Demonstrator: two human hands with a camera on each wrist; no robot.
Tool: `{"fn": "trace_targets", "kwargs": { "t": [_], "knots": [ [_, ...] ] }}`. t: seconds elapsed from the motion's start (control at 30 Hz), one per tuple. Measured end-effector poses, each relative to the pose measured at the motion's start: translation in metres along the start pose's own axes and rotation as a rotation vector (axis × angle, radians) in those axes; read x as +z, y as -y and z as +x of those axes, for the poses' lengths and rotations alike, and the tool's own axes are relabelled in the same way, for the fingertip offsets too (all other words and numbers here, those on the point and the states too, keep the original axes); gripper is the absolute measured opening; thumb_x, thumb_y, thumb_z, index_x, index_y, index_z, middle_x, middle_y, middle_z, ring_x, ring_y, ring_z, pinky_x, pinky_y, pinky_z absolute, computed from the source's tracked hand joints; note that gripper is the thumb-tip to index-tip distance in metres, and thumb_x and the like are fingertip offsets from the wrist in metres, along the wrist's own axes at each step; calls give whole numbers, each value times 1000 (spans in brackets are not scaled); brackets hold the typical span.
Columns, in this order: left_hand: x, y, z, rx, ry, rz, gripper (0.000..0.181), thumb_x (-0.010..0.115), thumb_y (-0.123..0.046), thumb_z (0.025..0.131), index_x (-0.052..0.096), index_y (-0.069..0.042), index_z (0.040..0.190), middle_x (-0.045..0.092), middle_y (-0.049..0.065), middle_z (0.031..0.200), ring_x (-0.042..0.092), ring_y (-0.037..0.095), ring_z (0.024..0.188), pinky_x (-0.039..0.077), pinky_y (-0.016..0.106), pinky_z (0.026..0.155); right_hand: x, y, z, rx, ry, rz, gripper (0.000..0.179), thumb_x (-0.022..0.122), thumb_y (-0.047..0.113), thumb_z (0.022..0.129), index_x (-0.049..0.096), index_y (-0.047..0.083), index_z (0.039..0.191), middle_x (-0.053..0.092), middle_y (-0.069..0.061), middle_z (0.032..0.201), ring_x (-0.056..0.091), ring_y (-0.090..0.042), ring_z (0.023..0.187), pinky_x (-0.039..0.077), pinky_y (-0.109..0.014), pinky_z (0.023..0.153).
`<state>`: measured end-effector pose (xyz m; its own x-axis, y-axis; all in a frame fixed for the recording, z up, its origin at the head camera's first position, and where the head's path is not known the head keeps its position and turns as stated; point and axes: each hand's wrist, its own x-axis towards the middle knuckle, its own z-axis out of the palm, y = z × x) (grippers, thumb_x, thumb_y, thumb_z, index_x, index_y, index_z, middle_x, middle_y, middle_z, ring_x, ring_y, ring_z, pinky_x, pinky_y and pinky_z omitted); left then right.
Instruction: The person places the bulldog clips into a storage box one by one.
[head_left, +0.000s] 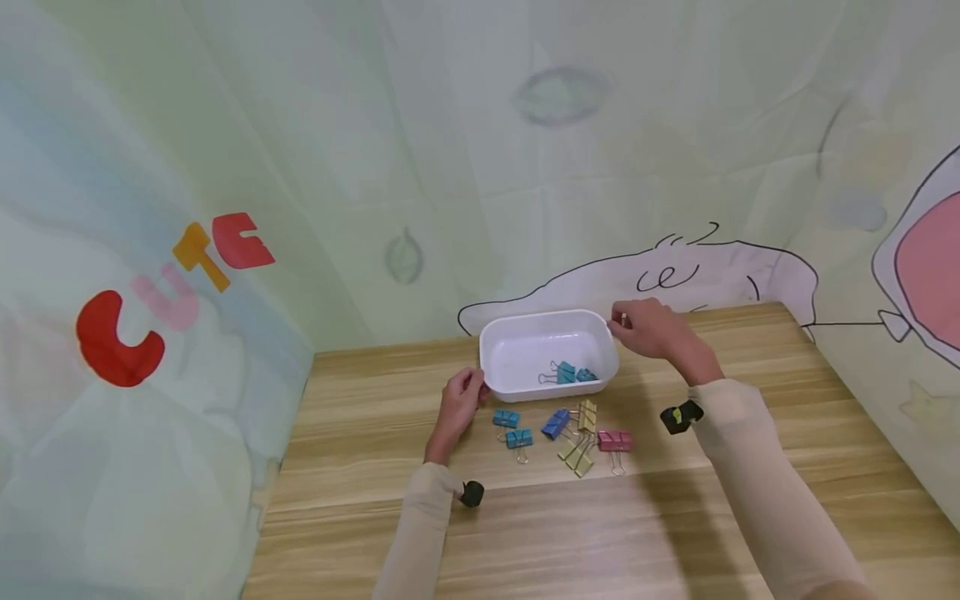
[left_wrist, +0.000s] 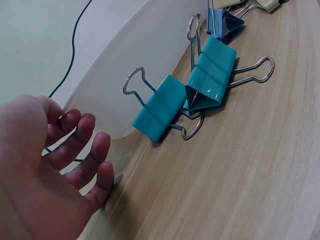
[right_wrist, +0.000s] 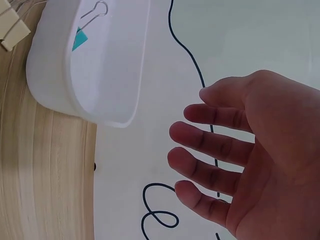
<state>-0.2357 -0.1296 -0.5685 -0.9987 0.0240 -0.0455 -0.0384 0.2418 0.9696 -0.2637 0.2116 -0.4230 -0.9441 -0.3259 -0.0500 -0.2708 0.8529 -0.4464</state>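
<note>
While the white tray (head_left: 517, 357) sits toward the far edge of the wooden table (head_left: 352, 450), we see the left hand (head_left: 458, 406) at its left near corner, thumb and forefinger pinching the rim. At the tray's right end we find the right hand (head_left: 651, 327), its fingers loosely bent and holding nothing; the right wrist view shows a gap between them and the wall. Inside the tray, the teal clips (head_left: 566, 375) lie toward the near right. Just outside the near wall, more clips crowd the table: a pair of turquoise clips (head_left: 517, 439) at the left, then a blue clip (head_left: 556, 423), some yellow clips (head_left: 588, 416) and a pink clip (head_left: 615, 441) at the right. Their wire handles stick out in several directions, cluttering the space on that side. On the far side, we have a printed cloth (head_left: 480, 167) close behind the tray. Each forearm wears a pale sleeve (head_left: 426, 512) and a black wrist camera (head_left: 471, 493). Farther out, colourful letters (head_left: 120, 342) reading CUTE show at the left, a pink balloon drawing (head_left: 933, 275) at the right.
</note>
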Motion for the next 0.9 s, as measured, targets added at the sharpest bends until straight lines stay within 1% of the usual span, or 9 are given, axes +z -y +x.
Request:
{"fn": "trace_targets", "kwargs": {
  "t": [0.17, 0.3, 0.4, 0.57, 0.7, 0.9],
  "knots": [
    [0, 2, 0, 3, -7, 2, 35, 47, -23, 112, 65, 7, 112, 64, 13, 94, 60, 24, 85, 49, 25, 67, 5, -5, -5, -7, 1, -1, 19, 57, 22, 105, 66, 6, 101, 64, -8, 85, 57, -24, 73, 50, -35, 61],
    [0, 3, 0, 1, -9, 7, 36, 47, -24, 112, 65, 7, 112, 64, 12, 94, 60, 23, 84, 50, 27, 68, 8, -9, -10, -10, 9, -4, 18, 58, 21, 105, 66, 6, 100, 64, -8, 86, 58, -24, 75, 52, -35, 62],
    [0, 3, 1, 8, -8, 6, 35, 47, -23, 112, 65, 7, 112, 65, 13, 93, 61, 25, 84, 51, 29, 68, 9, -12, -12, -10, 16, -13, 18, 58, 22, 104, 67, 7, 99, 65, -7, 86, 58, -24, 76, 52, -36, 62],
    [-1, 2, 0, 15, -2, -3, 35, 47, -23, 112, 65, 7, 110, 65, 14, 93, 62, 30, 86, 50, 27, 67, 14, -15, -16, -24, 8, -25, 16, 59, 21, 104, 67, 8, 97, 65, -6, 86, 58, -23, 75, 51, -36, 62],
    [0, 1, 1, 5, 2, -3, 35, 47, -23, 112, 65, 7, 110, 64, 13, 94, 62, 30, 87, 51, 28, 68, 20, -17, -23, -28, 9, -9, 15, 61, 21, 103, 67, 9, 96, 64, -5, 84, 57, -22, 74, 51, -35, 61],
    [0, 0, 1, -17, -1, 3, 36, 46, -26, 113, 65, 5, 112, 64, 14, 98, 62, 28, 89, 52, 30, 71, 31, -19, -35, -11, 49, -3, 17, 60, 24, 104, 66, 12, 93, 62, -2, 81, 56, -20, 71, 48, -33, 58]
  ]
}}
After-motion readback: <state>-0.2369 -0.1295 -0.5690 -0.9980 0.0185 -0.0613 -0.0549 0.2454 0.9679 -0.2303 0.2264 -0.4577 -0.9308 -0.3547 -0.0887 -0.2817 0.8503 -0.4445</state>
